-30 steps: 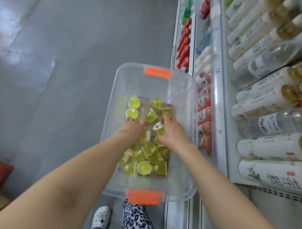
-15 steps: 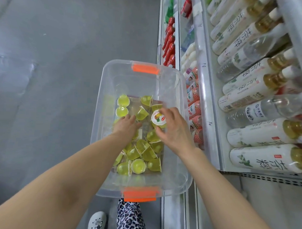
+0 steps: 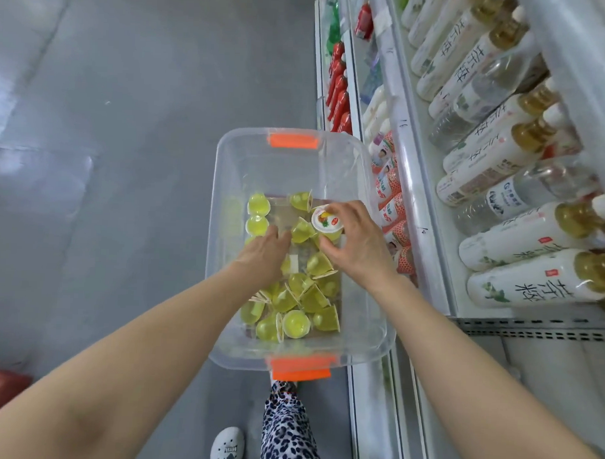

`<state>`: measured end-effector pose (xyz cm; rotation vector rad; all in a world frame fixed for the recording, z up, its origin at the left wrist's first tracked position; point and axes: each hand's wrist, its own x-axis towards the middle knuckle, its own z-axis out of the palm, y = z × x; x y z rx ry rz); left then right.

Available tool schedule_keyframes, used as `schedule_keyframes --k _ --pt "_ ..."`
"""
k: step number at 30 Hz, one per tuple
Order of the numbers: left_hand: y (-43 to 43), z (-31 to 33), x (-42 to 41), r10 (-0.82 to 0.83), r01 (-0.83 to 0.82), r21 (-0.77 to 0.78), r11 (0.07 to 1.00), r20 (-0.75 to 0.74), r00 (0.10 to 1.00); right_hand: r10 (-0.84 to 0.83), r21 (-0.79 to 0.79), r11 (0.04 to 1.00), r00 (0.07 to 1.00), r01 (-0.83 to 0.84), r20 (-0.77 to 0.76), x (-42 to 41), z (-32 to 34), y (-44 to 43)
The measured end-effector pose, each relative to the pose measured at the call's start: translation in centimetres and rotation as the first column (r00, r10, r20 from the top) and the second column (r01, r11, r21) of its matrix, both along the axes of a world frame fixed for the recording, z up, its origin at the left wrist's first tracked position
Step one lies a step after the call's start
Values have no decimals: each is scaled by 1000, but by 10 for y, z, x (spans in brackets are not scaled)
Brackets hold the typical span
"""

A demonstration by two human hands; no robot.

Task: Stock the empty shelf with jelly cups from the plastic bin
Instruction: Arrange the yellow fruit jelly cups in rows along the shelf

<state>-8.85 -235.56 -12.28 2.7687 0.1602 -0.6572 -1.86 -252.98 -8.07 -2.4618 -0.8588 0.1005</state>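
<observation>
Green jelly cups [image 3: 294, 291] lie jumbled, perhaps twenty, in the clear orange-handled plastic bin [image 3: 227, 178].

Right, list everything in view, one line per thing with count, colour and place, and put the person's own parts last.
Clear plastic bin with orange latches: one, on the floor beside the shelving.
Green jelly cups: a loose pile of about twenty, on the bin floor.
Jelly cup with white printed lid: one, upright, held over the pile.
White-labelled tea bottles: many, lying on the right shelf.
Clear water bottles: a few, among the tea bottles.
Red bottles: a row, on a lower shelf.
Red-and-white printed packs: a row, beside the bin.
Grey floor: left.
White shoe: one, bottom.
Leopard-print trouser leg: one, bottom.
Left hand: in the pile.
Right hand: gripping the lidded cup.
</observation>
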Motion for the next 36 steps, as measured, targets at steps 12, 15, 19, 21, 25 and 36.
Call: schedule_keyframes --k 12,15,19,21,25,36 --pt "-15 90 -104 21 64 -203 977 389 921 -237 121 966 969 229 62 -108 75 -46" --pt "-32 117 -132 -7 125 -218 968 471 882 -323 144 941 939 305 117 -151 101 -69" --pt "-57 154 -166 -85 238 -195 952 576 813 -427 198 897 889 394 165 -210 133 -107" --pt "-74 173 -181 -118 291 -199 936 602 790 -481 212 871 856 442 191 -241 150 -127" --pt "-118 211 -204 -202 427 -211 879 647 736 -585 261 808 772 528 248 -295 184 -171" --pt "-287 275 -254 -422 758 -127 640 766 485 -805 311 577 459 755 377 -431 250 -314"
